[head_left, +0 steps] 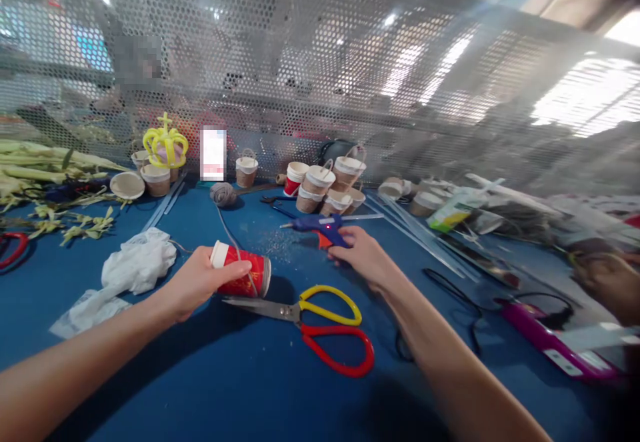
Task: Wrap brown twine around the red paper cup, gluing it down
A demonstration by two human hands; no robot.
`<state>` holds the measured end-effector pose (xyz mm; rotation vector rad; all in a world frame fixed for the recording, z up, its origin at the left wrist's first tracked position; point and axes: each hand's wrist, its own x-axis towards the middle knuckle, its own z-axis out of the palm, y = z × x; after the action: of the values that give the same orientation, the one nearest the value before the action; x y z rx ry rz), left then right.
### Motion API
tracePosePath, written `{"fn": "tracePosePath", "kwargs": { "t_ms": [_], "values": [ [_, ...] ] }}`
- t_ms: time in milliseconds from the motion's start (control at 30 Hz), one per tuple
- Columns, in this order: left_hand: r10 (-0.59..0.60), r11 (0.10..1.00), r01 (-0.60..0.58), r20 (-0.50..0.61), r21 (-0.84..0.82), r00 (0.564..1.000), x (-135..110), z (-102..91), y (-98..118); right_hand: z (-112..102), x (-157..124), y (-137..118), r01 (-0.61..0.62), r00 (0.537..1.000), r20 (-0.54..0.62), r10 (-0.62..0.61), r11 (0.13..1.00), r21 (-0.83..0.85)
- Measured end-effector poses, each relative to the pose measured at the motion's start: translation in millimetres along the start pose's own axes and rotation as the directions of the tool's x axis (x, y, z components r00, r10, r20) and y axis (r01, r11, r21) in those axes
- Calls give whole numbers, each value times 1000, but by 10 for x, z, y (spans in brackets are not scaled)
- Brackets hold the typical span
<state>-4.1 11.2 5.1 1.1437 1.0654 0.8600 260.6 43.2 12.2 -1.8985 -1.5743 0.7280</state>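
Observation:
My left hand (200, 282) is wrapped round a red paper cup (255, 275) lying on its side, its white rim toward the left. Grey yarn crosses the cup and runs back to a yarn ball (223, 194). My right hand (363, 255) grips a blue glue gun (315, 223) with an orange trigger; its nozzle points left and a clear glue stick shows at its back end. On the table in front of the cup lie scissors (285, 310) with one yellow and one red handle, blades partly under the cup's near side.
Several yarn-wrapped cups (320, 185) stand at the back. Left are a crumpled white plastic bag (140, 262), a yellow crown (165, 145) and plant stalks (45, 155). Clear glue sticks (425, 235), a black cord (455, 289) and a purple power strip (555, 342) lie right, near another person's hand (605, 275).

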Motion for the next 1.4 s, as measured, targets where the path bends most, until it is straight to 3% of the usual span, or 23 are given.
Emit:
{"fn": "tracePosePath", "kwargs": {
  "t_ms": [67, 100, 167, 333, 467, 600, 700, 800, 1000, 1400],
  "values": [
    [-14, 1000, 14, 9, -15, 1000, 5, -1, 5, -60, -164, -138, 74, 996, 40, -80, 988, 134],
    [-25, 999, 25, 13, -27, 1000, 8, -1, 7, -81, -250, -208, 96, 990, 67, -122, 950, 296],
    [-44, 998, 45, 11, -52, 999, 18, -2, 10, -90, -409, -322, 41, 977, 179, -120, 917, 396],
    [-58, 996, 59, 21, -73, 998, 52, -23, 5, 35, -637, -379, 97, 943, 264, -202, 927, 362],
    [-89, 989, 91, 21, -119, 996, 87, -45, -12, 141, -695, -308, 82, 937, 290, -193, 931, 354],
    [-115, 975, 115, 10, -190, 993, 127, -56, -39, 187, -721, -278, 176, 952, 206, -228, 955, 240],
    [-126, 970, 124, 7, -207, 992, 148, -61, -54, 205, -731, -274, 324, 928, 133, -349, 929, 178],
    [-122, 973, 122, 14, -196, 992, 154, -64, -55, 226, -750, -297, 385, 914, 83, -397, 913, 133],
    [-123, 972, 117, -18, -206, 992, 156, -63, -54, 267, -784, -365, 405, 908, 89, -408, 913, 55],
    [-98, 979, 92, -21, -182, 995, 145, -62, -64, 323, -779, -243, 441, 893, 156, -423, 891, -110]
  ]
}}
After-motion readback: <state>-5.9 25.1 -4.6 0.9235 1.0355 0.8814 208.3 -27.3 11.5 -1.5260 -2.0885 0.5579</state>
